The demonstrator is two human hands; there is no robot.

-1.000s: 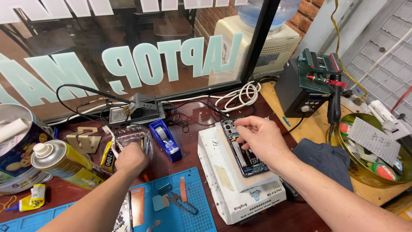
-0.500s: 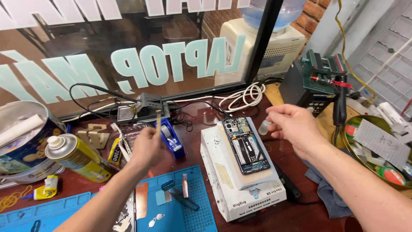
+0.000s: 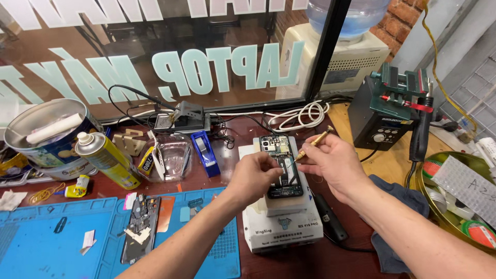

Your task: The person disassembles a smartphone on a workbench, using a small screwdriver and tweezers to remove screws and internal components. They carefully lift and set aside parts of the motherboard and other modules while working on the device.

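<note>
An opened phone [image 3: 282,166] with its back off lies on a white box-shaped heating pad [image 3: 281,227]. My left hand [image 3: 253,177] rests on the phone's left side, fingers pinched over its middle; anything held there is too small to see. My right hand [image 3: 330,166] hovers just right of the phone, shut on a brass-coloured screwdriver [image 3: 313,143] whose tip points down toward the phone's upper right.
A blue work mat [image 3: 51,243] with another opened phone [image 3: 138,227] lies at front left. A yellow spray can [image 3: 106,159], a tin, a clear dish and a blue tape dispenser [image 3: 205,152] stand behind it. A black soldering station [image 3: 380,121] and a dark cloth [image 3: 392,227] are on the right.
My left hand came from the back left of the bench onto the phone. My right hand now holds the screwdriver beside the phone, where before it was pinching something small away from it.
</note>
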